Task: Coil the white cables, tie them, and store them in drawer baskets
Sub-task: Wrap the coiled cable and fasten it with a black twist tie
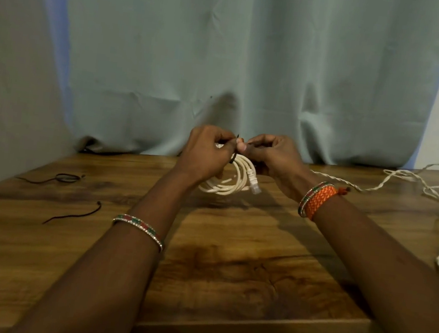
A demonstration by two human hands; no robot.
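Observation:
A coiled white cable (234,180) with a clear plug hangs just above the wooden table (228,264), held between both hands. A dark tie string (233,155) wraps the top of the coil. My left hand (205,152) pinches one end of the string, its tip sticking up by the thumb. My right hand (272,156) pinches the other end, fingers curled. The two hands meet thumb to thumb over the coil. Part of the coil is hidden behind my left hand.
Two loose dark strings lie on the table's left: one with a loop (66,178), one nearer (74,213). A long twisted white cable (431,192) sprawls uncoiled over the right side. A pale green curtain (240,58) hangs behind the table.

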